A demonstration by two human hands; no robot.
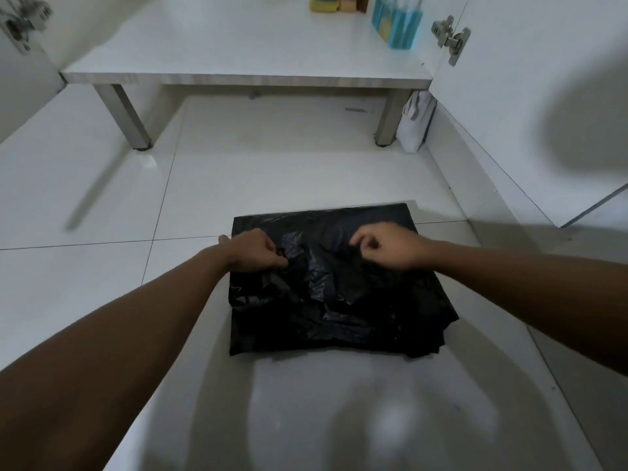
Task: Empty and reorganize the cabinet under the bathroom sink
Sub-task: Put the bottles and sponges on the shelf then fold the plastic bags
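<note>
A black plastic bag lies flattened and crumpled on the white tiled floor in front of me. My left hand pinches a fold of the plastic near the bag's upper left. My right hand has its fingers curled and pinches the plastic near the upper middle. Both forearms reach in from the bottom corners. Beyond the bag is the open cabinet with its white bottom shelf raised on metal legs.
Blue bottles and yellow and pink sponges stand at the shelf's back right. Open cabinet doors with metal hinges flank the shelf. A white bag leans beside the right leg.
</note>
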